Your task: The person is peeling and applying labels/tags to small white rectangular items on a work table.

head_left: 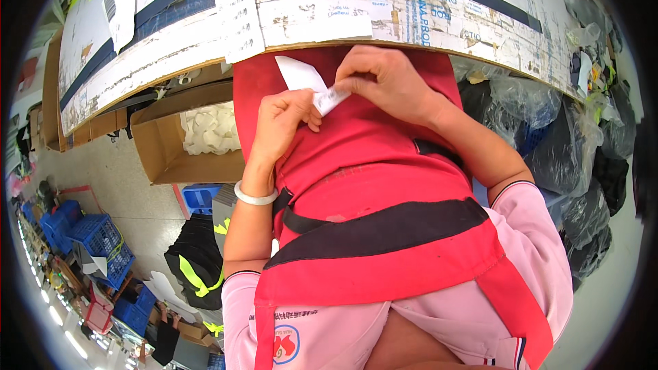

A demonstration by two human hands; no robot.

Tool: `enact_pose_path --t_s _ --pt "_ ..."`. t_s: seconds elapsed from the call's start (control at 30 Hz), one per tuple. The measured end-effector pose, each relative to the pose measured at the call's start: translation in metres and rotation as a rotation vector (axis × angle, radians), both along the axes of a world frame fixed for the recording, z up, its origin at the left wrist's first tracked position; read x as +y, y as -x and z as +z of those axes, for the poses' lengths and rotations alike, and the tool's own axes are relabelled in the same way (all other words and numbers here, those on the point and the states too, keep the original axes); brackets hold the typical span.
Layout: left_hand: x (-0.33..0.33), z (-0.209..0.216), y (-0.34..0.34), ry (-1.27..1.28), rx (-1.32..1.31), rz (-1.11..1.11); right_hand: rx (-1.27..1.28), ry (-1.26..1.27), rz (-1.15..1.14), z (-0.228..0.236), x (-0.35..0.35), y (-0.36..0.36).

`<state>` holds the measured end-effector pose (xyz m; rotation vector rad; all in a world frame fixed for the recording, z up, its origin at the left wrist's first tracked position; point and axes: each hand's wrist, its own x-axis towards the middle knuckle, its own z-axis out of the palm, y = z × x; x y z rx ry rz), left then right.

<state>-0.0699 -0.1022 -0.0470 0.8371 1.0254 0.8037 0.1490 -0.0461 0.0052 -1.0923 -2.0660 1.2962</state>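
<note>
Over my red apron point(343, 137), just below the table edge, both hands are on a white printed label strip point(330, 101). My left hand point(283, 122) is closed on the strip's left side, thumb toward the top. A paler white length of it point(299, 72) sticks up beyond those fingers; whether it is one piece with the printed part I cannot tell. My right hand point(387, 84) pinches the right end between thumb and curled fingers. A sheet of printed labels point(238, 17) hangs over the table edge near my left hand.
The cardboard-covered table point(397, 17) spans the far side and carries more label strips point(123, 10). Beneath it on the left stands an open carton point(161, 144) holding crumpled whitish strips point(209, 130). Bagged dark goods point(548, 144) are heaped at right. Blue crates point(103, 247) stand at far left.
</note>
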Motion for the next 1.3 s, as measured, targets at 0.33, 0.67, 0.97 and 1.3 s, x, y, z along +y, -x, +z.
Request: enact_pose_path --t_s 0.33,0.67,0.97,1.3 --pt "0.004 -0.011 0.003 0.014 0.062 0.046 -0.072 -0.512 -0.134 0.017 0.035 0.008" --pt "0.005 0.002 0.002 0.057 0.033 0.044 -0.196 -0.526 -0.144 -0.007 0.046 0.02" --pt "0.006 0.002 0.0 0.062 0.047 0.031 -0.235 -0.534 -0.165 -0.012 0.044 0.016" --pt "0.005 -0.01 0.001 0.062 0.01 0.057 -0.246 -0.505 -0.182 -0.007 0.038 -0.013"
